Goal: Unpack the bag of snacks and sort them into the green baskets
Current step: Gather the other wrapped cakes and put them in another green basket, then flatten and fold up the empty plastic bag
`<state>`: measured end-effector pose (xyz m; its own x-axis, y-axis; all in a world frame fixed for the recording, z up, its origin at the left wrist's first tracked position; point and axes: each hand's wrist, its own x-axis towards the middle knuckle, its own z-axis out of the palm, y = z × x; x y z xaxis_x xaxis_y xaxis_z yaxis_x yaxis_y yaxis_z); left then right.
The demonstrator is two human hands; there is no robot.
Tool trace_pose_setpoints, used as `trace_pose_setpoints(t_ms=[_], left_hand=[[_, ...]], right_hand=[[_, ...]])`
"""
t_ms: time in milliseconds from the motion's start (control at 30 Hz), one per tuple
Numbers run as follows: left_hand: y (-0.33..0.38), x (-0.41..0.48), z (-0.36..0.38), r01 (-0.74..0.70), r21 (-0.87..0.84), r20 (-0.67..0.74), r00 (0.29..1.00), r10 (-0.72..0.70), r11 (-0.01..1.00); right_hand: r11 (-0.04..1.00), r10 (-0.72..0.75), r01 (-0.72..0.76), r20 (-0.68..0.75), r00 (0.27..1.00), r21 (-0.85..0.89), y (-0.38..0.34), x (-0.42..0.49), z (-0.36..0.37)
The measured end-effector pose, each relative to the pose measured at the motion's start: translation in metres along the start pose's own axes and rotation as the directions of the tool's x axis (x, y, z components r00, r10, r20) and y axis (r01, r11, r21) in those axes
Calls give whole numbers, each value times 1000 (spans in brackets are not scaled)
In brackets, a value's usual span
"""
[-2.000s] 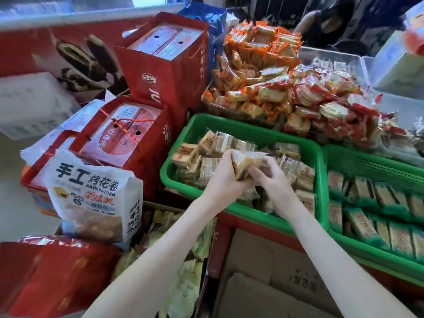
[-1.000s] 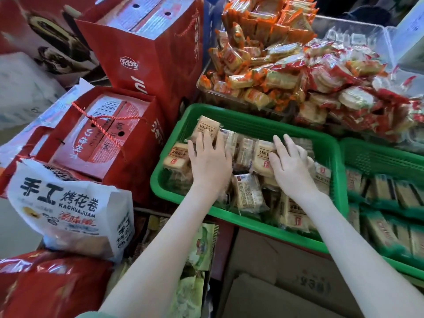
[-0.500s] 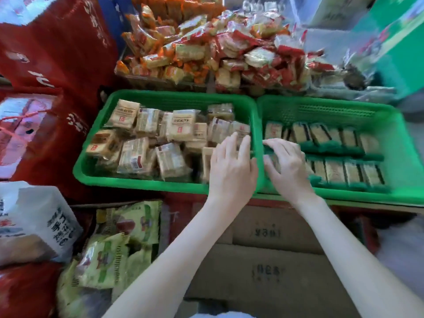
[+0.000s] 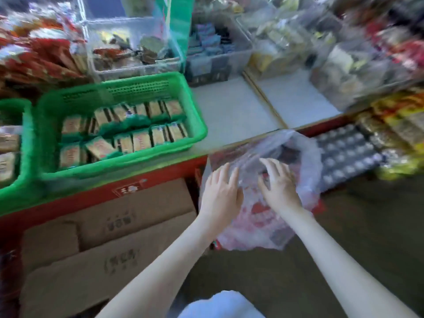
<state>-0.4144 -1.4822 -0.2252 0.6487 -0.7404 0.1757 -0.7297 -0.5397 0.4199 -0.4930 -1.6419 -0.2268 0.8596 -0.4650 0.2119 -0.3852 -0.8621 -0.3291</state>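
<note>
A clear plastic bag (image 4: 305, 166) with red-wrapped snacks inside stands below the counter edge, its mouth open upward. My left hand (image 4: 221, 193) lies with straight fingers against the bag's left side. My right hand (image 4: 278, 182) hovers over the bag's mouth, fingers spread and slightly bent, holding nothing. A green basket (image 4: 195, 125) on the counter holds rows of green-edged snack packs. Only the corner of a second green basket (image 4: 25, 143) with beige packs shows at the left edge. The picture is blurred by motion.
Bare white counter (image 4: 231, 111) lies right of the green basket. Clear bins (image 4: 137, 65) of snacks line the back. Cardboard boxes (image 4: 110, 249) stand below the red counter front. A dark tray of round items (image 4: 351, 154) and yellow packs (image 4: 399, 115) sit to the right.
The view has swung right. Both hands left the green baskets and came down to the plastic bag below the counter edge.
</note>
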Motion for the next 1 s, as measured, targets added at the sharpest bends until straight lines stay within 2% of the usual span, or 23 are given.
trace_pose_setpoints(t_ms=[200, 267, 400, 500, 600, 700, 800, 1000], left_hand=[[77, 23, 81, -127, 51, 150, 982, 118, 991], [84, 34, 105, -168, 79, 190, 970, 151, 983], [96, 56, 148, -201, 74, 268, 947, 175, 977], [111, 65, 176, -269, 108, 279, 932, 231, 957], [131, 68, 191, -283, 115, 328, 916, 233, 952], [157, 67, 200, -250, 104, 336, 920, 203, 963], [194, 61, 204, -193, 155, 323, 937, 135, 969], [272, 58, 198, 22, 208, 29, 999, -29, 978]], right_hand=[[970, 179, -135, 218, 959, -202, 135, -20, -15], [960, 188, -99, 342, 921, -262, 164, -16, -11], [939, 187, 29, 577, 795, -344, 222, -9, 1], [911, 135, 153, 626, 768, -384, 262, -8, 8], [917, 53, 184, 567, 822, -353, 289, -10, 14], [939, -94, 220, 420, 903, -264, 303, -11, 14], [934, -265, 308, 230, 936, -179, 306, -9, 2], [902, -431, 431, 0, 902, -39, 302, -16, -58]])
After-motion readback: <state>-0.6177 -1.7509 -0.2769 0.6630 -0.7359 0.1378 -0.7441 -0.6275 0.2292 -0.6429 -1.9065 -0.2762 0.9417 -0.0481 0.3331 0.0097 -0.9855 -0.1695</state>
